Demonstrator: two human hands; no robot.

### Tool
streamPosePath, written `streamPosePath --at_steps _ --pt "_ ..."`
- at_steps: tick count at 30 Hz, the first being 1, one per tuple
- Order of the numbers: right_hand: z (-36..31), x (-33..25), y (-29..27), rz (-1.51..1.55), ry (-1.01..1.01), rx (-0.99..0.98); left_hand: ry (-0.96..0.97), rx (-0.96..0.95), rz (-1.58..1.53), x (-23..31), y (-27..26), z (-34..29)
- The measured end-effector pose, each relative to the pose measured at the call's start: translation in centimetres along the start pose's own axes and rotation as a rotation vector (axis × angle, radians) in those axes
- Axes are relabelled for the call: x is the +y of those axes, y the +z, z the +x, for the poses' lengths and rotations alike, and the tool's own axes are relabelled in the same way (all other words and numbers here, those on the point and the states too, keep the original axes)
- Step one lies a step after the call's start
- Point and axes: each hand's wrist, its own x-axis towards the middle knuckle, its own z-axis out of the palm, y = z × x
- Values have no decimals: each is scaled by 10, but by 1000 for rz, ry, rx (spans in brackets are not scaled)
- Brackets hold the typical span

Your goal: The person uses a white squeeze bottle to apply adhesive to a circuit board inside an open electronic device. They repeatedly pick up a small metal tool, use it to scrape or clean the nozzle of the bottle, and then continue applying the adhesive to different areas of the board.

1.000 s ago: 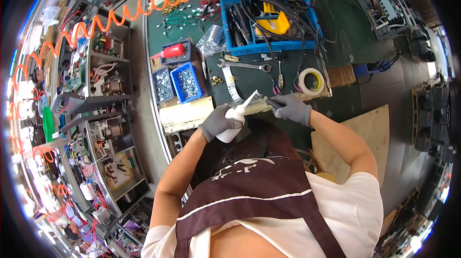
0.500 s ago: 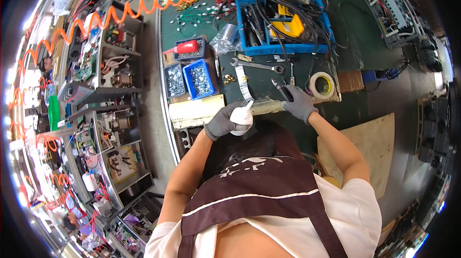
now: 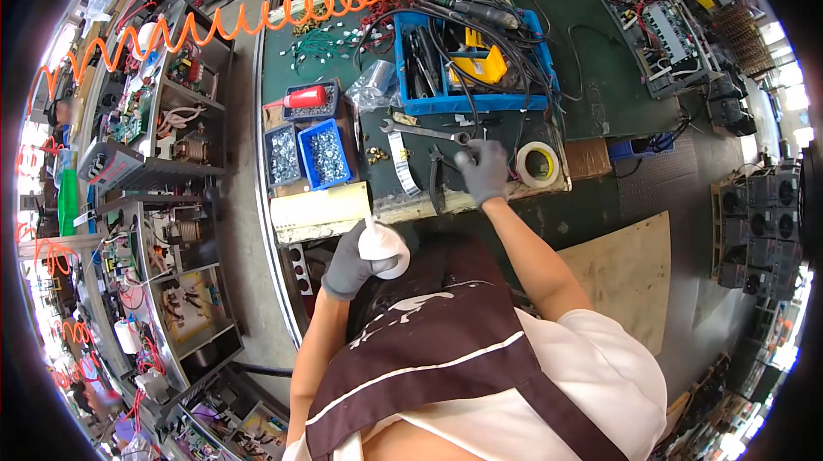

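My left hand (image 3: 350, 262), in a grey glove, is wrapped round a white squeeze bottle (image 3: 382, 248) with a narrow nozzle pointing up, just off the table's near edge. My right hand (image 3: 485, 171), also gloved, is down on the green table with its fingers curled, beside the end of a wrench (image 3: 424, 131). Whatever lies under those fingers is hidden. To the left of it lie dark-handled pliers (image 3: 436, 180), apart from the hand. A white printed strip (image 3: 401, 164) lies left of the pliers, and a tape roll (image 3: 537, 164) sits right of my hand.
A blue crate (image 3: 473, 103) of tools and cables stands farther back. Small bins of screws and nuts, including a blue bin (image 3: 326, 155), are at the left with a red bottle (image 3: 305, 97). A cream plate (image 3: 319, 210) lies along the near edge. An orange coiled hose (image 3: 223, 25) crosses above.
My right hand has let go of the pliers, which now lie on the table, and is by the wrench's end. My left hand has drawn the white bottle back toward me. The view has shifted.
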Motion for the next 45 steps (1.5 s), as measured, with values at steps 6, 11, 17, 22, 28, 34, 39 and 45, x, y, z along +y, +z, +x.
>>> streamPosePath --at_steps 6,11,17,22,28,34,39,45 --pt "64 38 -34 -115 256 534 21 6 -149 2 2 -21" --pt "95 50 -24 -210 274 549 17 49 -152 -5 3 -25" --pt "99 83 -24 -6 92 598 29 59 -144 -9 2 -28" --pt "74 89 -65 808 365 399 38 102 -140 -18 2 -37" --pt "-42 94 -167 593 95 -540 172 82 -233 -34 -16 -67" --pt "-96 57 -135 -710 -401 -479 329 182 -508 -28 -9 -149" --pt "-152 -113 -62 -250 -902 -836 461 539 -619 -40 -4 -263" --pt "-292 -247 -3 392 -837 -1517 619 987 -659 -73 7 -399"
